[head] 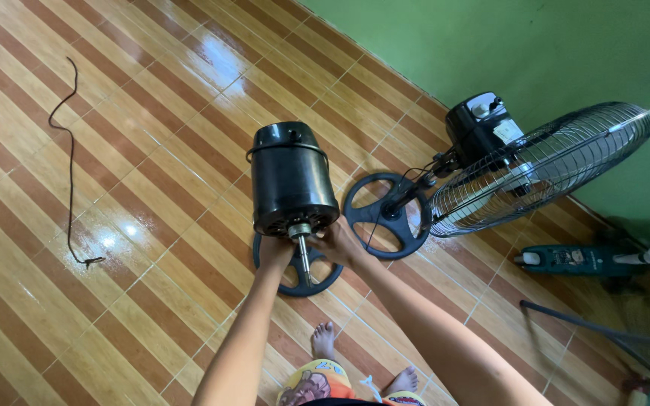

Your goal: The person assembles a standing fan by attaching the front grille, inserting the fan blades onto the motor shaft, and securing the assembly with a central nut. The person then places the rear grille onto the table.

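Now I see my left hand [274,252] and right hand [338,244] closed around the lower end of a black fan motor [292,180], one on each side of its metal shaft [304,259]. Motor is held above a round base [297,272] on the floor [114,248]. Further, a second fan [536,169] stands near the green wall [505,53], and a cable [69,165] lies at left.

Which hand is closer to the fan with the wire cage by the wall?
Right. The right hand grips the motor on the side facing that fan; the left hand is farther away.
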